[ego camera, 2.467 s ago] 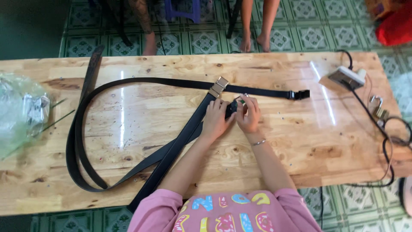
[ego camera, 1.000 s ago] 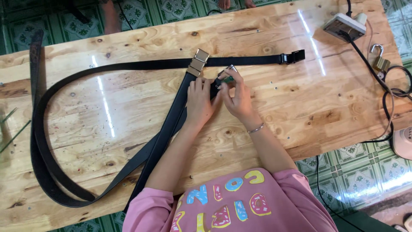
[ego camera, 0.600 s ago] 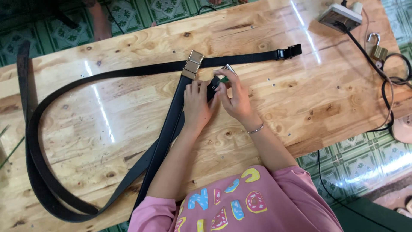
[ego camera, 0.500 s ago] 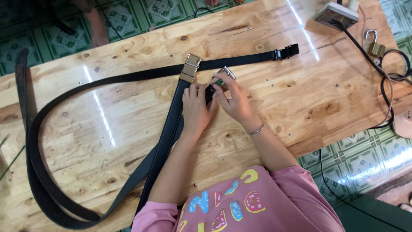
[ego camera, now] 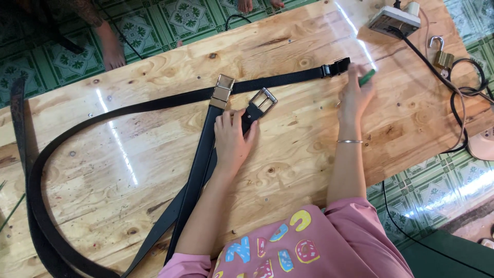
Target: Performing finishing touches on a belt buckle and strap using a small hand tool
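Several black belts lie on a wooden table (ego camera: 128, 149). My left hand (ego camera: 232, 138) presses flat on a black belt strap, its fingertips just below a silver frame buckle (ego camera: 263, 99) at that belt's end. A second belt with a silver plate buckle (ego camera: 223, 90) runs beside it. My right hand (ego camera: 356, 92) is out to the right, fingers closed on a small green object (ego camera: 367, 77), close to the black clasp (ego camera: 335, 67) at the tip of a long belt (ego camera: 154, 105) that crosses the table.
A white power strip (ego camera: 393, 18) with cables sits at the table's far right, a brass padlock (ego camera: 442, 56) beside it. Black belts loop around the left edge (ego camera: 36, 206). Other people's bare feet (ego camera: 110, 51) stand on green patterned floor tiles beyond the table.
My right hand has left the frame buckle and moved right with the small green object. My left hand stays on the strap. The view has drifted left and tilted.
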